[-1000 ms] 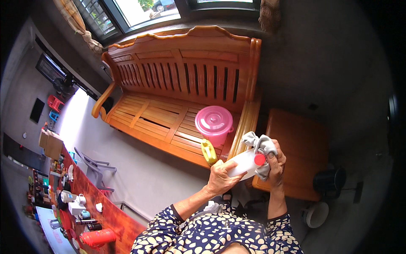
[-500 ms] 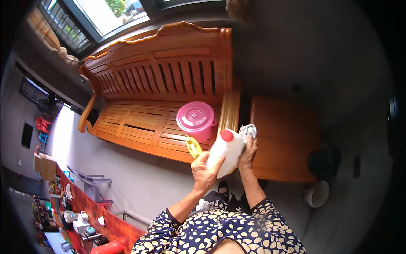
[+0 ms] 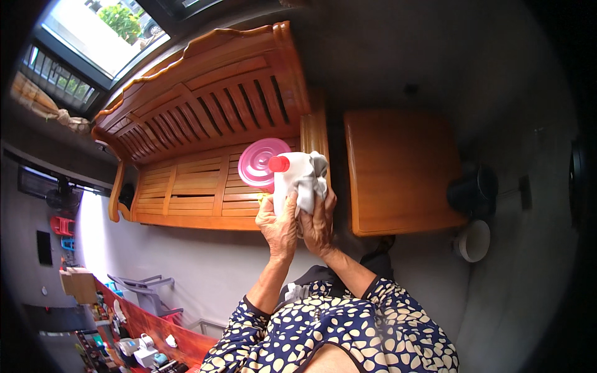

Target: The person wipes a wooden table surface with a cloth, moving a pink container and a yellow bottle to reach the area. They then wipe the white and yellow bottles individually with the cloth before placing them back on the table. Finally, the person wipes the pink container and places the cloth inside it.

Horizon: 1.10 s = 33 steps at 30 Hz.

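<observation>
A white plastic jug (image 3: pixel 282 189) with a red screw cap (image 3: pixel 279 163) is in front of me, over the bench's front edge. My left hand (image 3: pixel 277 231) grips its left side, fingers closed around it. A crumpled white and grey cloth (image 3: pixel 311 183) lies against the jug's right side, pressed there by my right hand (image 3: pixel 318 225), which is closed on it. Just behind the left fingers a yellow piece (image 3: pixel 263 197) shows, mostly hidden; whether it is held I cannot tell. Beyond the jug, a pink lidded bucket (image 3: pixel 258 160) stands on the wooden bench (image 3: pixel 180 194), partly covered by it.
A wooden side table (image 3: pixel 404 180) stands right of the bench, with a dark bin (image 3: pixel 472 189) and a white bucket (image 3: pixel 474 241) beyond. At lower left are a grey plastic chair (image 3: pixel 146 287) and a red table (image 3: pixel 165 320) crowded with small items.
The cloth has come from beyond the jug's right side onto its surface with my right hand. The jug is more upright, and the yellow piece is now mostly hidden. The whole view has shifted.
</observation>
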### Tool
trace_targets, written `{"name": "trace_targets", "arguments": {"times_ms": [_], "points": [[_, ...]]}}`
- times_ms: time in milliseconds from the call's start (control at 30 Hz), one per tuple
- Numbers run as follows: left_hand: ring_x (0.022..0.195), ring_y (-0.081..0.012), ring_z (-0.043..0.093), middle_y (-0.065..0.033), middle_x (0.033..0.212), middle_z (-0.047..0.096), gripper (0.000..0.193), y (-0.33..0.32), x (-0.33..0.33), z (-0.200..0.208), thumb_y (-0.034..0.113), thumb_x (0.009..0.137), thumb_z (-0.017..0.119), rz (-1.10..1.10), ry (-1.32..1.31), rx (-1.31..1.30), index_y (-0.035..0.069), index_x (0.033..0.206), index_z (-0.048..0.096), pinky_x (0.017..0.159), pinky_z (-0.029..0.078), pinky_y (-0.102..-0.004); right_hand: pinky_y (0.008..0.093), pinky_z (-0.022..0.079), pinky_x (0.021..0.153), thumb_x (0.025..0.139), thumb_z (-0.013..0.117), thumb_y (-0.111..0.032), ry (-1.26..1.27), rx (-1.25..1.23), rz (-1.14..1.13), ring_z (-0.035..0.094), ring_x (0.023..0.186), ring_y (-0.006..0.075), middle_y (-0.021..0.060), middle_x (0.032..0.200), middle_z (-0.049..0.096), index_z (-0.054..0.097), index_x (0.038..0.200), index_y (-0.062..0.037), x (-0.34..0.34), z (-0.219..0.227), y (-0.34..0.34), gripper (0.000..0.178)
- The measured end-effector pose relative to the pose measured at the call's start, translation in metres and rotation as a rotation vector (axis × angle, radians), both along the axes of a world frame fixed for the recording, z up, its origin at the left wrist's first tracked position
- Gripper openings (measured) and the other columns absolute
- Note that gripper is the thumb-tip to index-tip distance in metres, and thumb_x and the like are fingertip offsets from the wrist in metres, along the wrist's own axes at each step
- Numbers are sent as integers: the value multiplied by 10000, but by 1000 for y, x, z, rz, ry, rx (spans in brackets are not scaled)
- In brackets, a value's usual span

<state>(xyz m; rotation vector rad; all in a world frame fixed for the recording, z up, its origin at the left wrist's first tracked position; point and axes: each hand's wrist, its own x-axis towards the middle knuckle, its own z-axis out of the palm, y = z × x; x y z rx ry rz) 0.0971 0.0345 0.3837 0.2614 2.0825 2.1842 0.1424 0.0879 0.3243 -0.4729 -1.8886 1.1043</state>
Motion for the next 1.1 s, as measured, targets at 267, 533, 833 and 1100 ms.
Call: {"name": "trace_targets", "arguments": {"times_ms": [267, 533, 833, 1100], "points": [[707, -46, 521, 17, 798, 610, 143, -10, 4, 7, 104, 828, 705, -100, -137, -40, 7, 901, 629, 668, 434, -210, 453, 343, 901, 907, 509, -275, -26, -372, -116, 461, 1019, 373, 212, 1111, 508, 467, 1250, 18, -34, -36, 64, 453], [725, -63, 544, -1, 829, 627, 250, -21, -9, 20, 127, 789, 744, -223, -149, -108, -13, 967, 638, 677, 447, -217, 304, 455, 824, 857, 561, -412, 399, -1470, 364, 557, 925, 177, 63, 1014, 603, 548, 1143, -75, -9, -102, 101, 442], [635, -85, 501, 9, 746, 550, 126, -6, -52, 44, 18, 717, 648, -282, 419, -264, 9, 839, 618, 589, 427, -224, 343, 469, 908, 832, 590, -323, 704, -1574, 555, 561, 1063, 213, 62, 1155, 582, 495, 1240, -103, -2, -104, 88, 473], [1012, -166, 530, -62, 1042, 558, 398, 10, -52, 23, 110, 743, 774, 230, 557, -9, 47, 1077, 567, 908, 454, -322, 348, 471, 904, 779, 613, -230, 837, -1439, 431, 569, 1037, 195, 49, 1095, 583, 508, 1179, -96, -12, -45, 80, 435]]}}
